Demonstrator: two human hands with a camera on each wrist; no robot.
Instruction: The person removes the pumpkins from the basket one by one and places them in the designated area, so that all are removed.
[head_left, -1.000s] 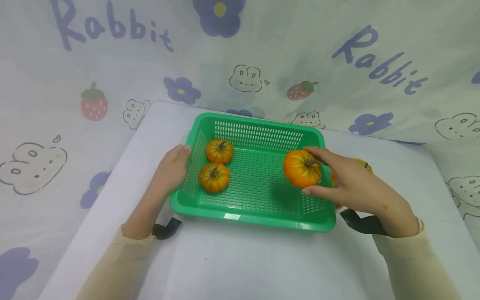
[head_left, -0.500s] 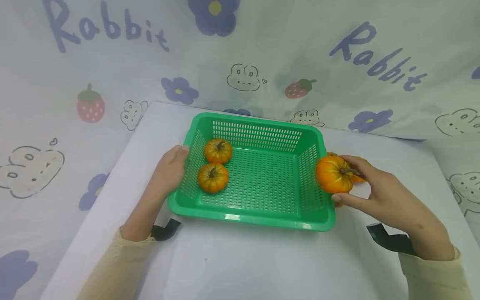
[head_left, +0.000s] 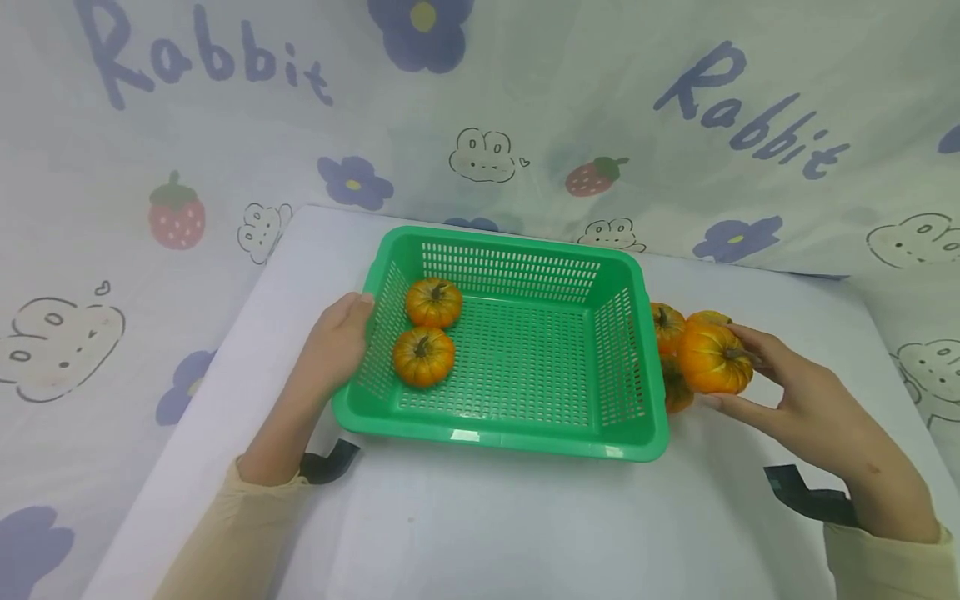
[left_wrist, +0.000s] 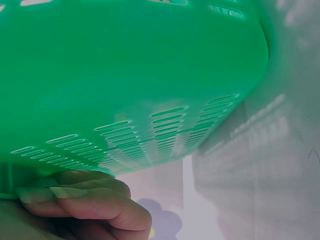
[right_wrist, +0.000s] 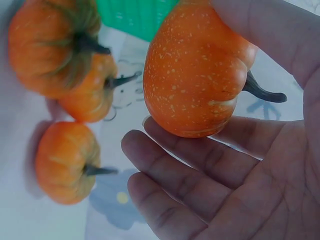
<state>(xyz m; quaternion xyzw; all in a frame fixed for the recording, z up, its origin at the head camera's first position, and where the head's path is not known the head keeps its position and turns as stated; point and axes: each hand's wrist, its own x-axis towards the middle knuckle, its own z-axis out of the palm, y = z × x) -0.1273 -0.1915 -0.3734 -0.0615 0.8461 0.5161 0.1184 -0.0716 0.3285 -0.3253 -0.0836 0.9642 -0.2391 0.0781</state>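
Head: the right hand, fingers pinching a ribbed orange pumpkin with a brown stem, has moved from above the green perforated plastic basket to beyond its right side, leaving 2 similar pumpkins inside, right of the gripping left hand. Left wrist: curled fingers; basket wall hides contents. Right wrist: 3 further pumpkins beyond the fingertips, 1 partly hidden; basket cut off.

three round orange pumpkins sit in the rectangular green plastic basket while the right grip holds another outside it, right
Not quite: the head view shows two round orange pumpkins in the rectangular green plastic basket, not three. The right grip does hold another pumpkin outside it.
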